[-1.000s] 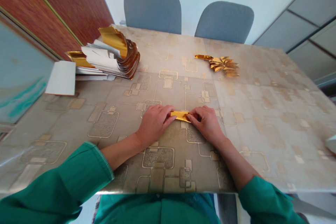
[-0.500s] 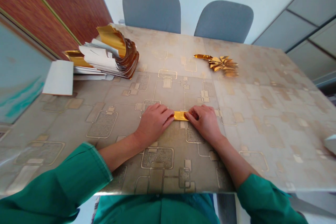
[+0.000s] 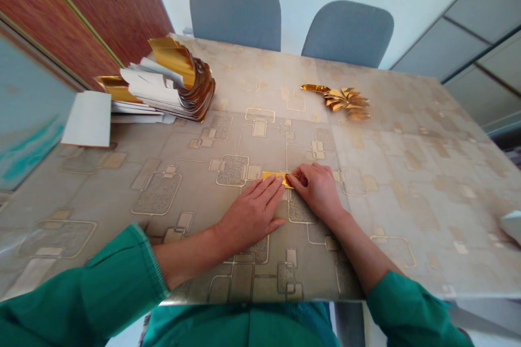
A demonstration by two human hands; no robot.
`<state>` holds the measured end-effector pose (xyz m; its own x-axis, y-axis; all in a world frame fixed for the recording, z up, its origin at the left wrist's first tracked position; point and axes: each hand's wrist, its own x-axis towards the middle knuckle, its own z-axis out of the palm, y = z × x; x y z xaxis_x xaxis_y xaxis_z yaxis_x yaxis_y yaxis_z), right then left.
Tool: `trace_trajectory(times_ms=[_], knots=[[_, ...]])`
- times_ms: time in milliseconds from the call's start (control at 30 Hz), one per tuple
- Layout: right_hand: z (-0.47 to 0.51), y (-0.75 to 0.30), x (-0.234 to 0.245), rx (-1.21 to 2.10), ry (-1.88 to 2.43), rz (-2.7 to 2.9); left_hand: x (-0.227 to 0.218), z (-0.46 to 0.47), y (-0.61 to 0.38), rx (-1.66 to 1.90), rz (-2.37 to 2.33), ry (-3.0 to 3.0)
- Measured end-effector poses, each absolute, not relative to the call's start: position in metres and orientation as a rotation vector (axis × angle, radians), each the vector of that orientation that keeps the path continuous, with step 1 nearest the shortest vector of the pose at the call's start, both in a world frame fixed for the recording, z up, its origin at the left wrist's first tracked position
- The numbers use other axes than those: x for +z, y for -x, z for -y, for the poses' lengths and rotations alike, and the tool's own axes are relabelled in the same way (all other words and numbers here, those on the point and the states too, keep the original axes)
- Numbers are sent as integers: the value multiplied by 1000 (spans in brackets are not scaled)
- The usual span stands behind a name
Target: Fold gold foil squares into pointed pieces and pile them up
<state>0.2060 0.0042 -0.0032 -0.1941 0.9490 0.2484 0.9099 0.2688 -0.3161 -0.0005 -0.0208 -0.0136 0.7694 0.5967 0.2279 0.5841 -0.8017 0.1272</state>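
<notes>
A narrow folded strip of gold paper (image 3: pixel 273 176) lies on the patterned table (image 3: pixel 407 173) in front of me. My left hand (image 3: pixel 254 213) lies flat with its fingers stretched out, their tips on the strip's near edge. My right hand (image 3: pixel 317 191) is curled, and its fingertips pinch the strip's right end. Most of the strip is hidden under the two hands.
A stack of gold and white sheets (image 3: pixel 171 89) lies at the far left, with a white card (image 3: pixel 87 126) beside it. Several folded gold pieces (image 3: pixel 344 100) sit at the far middle. Two grey chairs (image 3: pixel 236 11) stand behind the table, and a wooden cabinet (image 3: pixel 81 16) is on the left.
My left hand has slid back toward me and to the right and flattened, uncovering the left end of the gold strip. My right hand has stayed on the strip's right end.
</notes>
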Motion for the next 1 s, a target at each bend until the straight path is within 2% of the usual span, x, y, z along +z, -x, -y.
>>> trace_trajectory(times_ms=[633,867,1000], knots=[[-3,-204,-1,198,1753,2138,-9,21,0,360,-1005,-2866],[-3,-205,-3,138,1735,2135,-7,19,-1,300,-1016,-2884],[6,-207,5,-16,1626,2162,-6,17,1,280,-993,-2893]])
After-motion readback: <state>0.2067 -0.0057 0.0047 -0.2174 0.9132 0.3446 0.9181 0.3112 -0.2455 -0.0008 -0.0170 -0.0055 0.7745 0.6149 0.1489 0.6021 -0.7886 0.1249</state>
